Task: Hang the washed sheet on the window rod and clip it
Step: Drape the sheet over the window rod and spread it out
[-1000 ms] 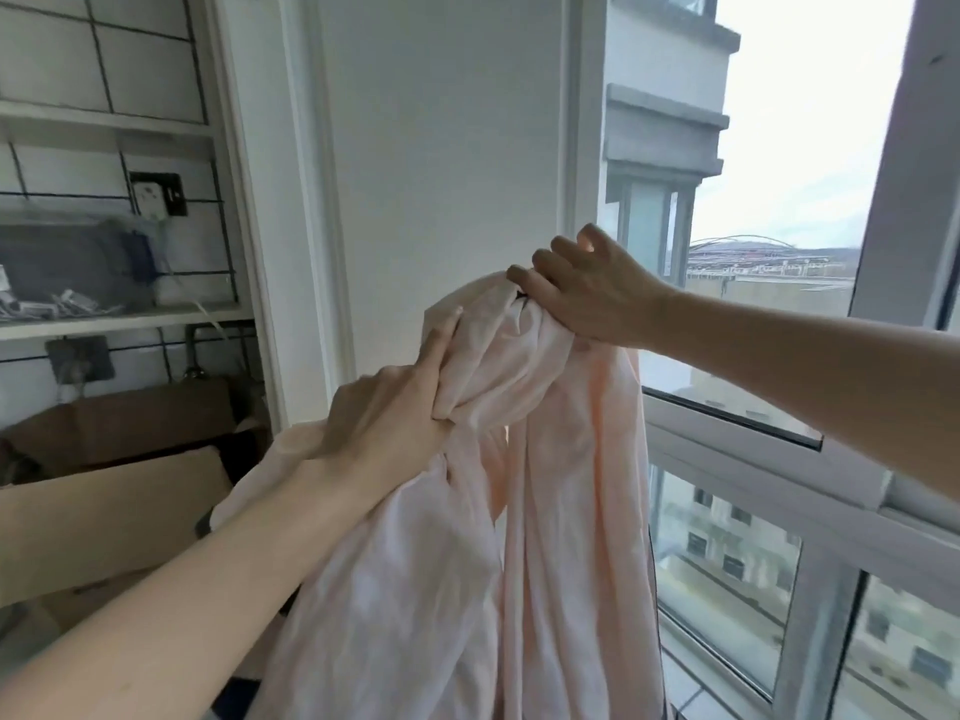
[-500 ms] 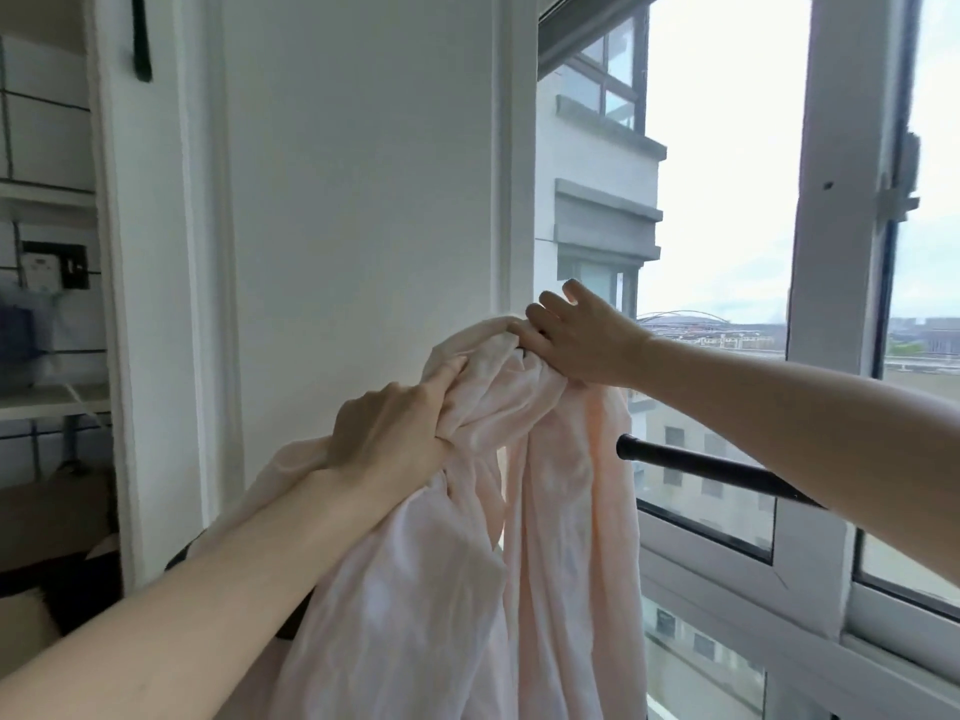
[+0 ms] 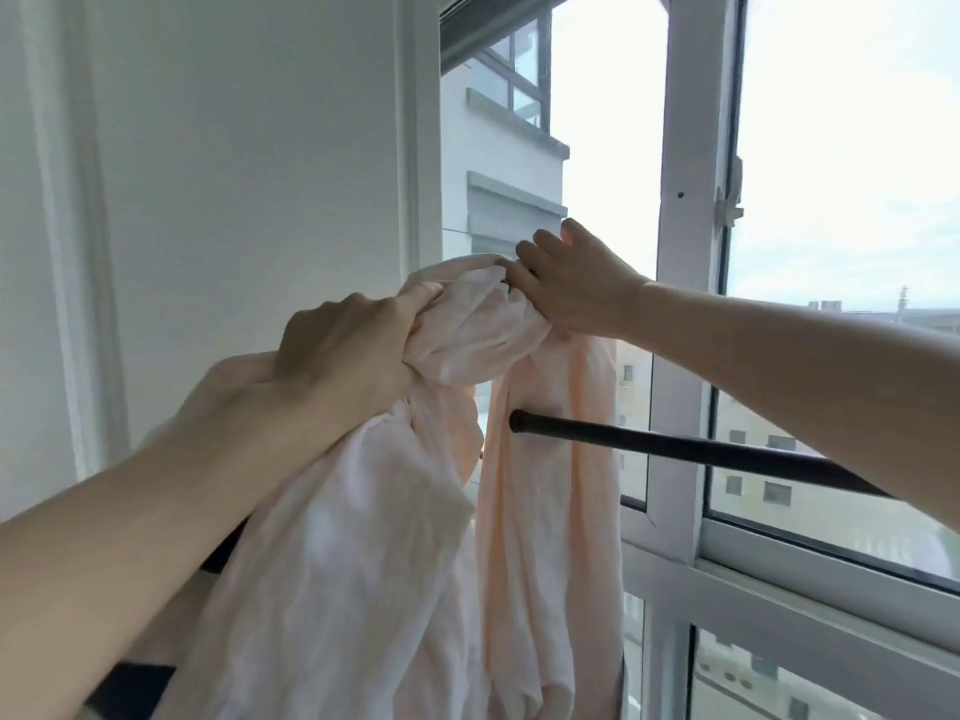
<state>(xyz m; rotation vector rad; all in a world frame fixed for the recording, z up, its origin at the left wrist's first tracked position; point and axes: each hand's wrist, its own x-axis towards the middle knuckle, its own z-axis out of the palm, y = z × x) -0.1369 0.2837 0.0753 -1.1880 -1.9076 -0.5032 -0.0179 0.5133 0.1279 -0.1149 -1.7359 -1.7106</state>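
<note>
A pale pink sheet [image 3: 363,563] hangs bunched in front of me at the window, its top gathered into a thick roll. My left hand [image 3: 343,350] grips that roll from the left with curled fingers. My right hand [image 3: 571,288] holds the top of the bunch from the right, fingers over the cloth; a small dark thing shows at its fingertips, too small to identify. A black rod [image 3: 675,449] runs from the sheet toward the lower right, passing under my right forearm. One fold of the sheet hangs behind the rod's end.
A white wall [image 3: 249,174] stands to the left of the window. A white window frame post [image 3: 691,252] rises right of my right hand, with a sill rail [image 3: 779,589] below. Buildings show outside through the glass.
The view has swung right and up, away from the shelves, so more window and the black rod show. Both hands stay on the bunched sheet top, now lifted a little higher.
</note>
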